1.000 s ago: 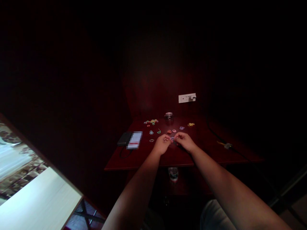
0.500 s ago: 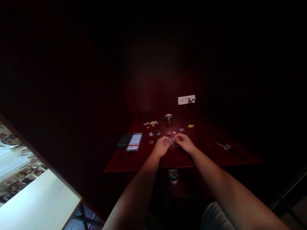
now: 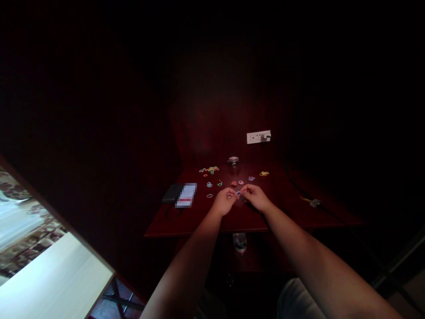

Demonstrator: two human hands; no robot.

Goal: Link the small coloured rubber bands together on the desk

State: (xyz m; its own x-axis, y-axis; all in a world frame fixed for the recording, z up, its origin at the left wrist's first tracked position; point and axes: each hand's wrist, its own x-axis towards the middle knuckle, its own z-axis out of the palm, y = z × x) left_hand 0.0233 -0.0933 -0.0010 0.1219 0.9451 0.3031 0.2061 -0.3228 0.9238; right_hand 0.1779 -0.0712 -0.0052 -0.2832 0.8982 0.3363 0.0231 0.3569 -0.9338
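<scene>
A small pale purple hair tie (image 3: pixel 238 193) is stretched between my two hands just above the dark red table. My left hand (image 3: pixel 226 201) pinches its left side, and my right hand (image 3: pixel 255 198) pinches the right side. Just beyond my fingers lie an orange-red bunch of hair ties (image 3: pixel 234 183), a pink hair tie (image 3: pixel 241 182) and purple hair ties (image 3: pixel 251 178). Farther left are a green hair tie (image 3: pixel 219 183), light blue hair ties (image 3: pixel 209 184) and a single greyish hair tie (image 3: pixel 210 196).
A mixed pile of hair ties (image 3: pixel 211 169) lies at the back left, yellow ones (image 3: pixel 264 173) at the back right. Between them stands a clear jar (image 3: pixel 233 164). A phone (image 3: pixel 186 195) beside a black case (image 3: pixel 171 193) sits left. A cable (image 3: pixel 314 203) crosses the right side.
The view has tilted very slightly. Both hands keep the hair tie in almost the same place and pose.
</scene>
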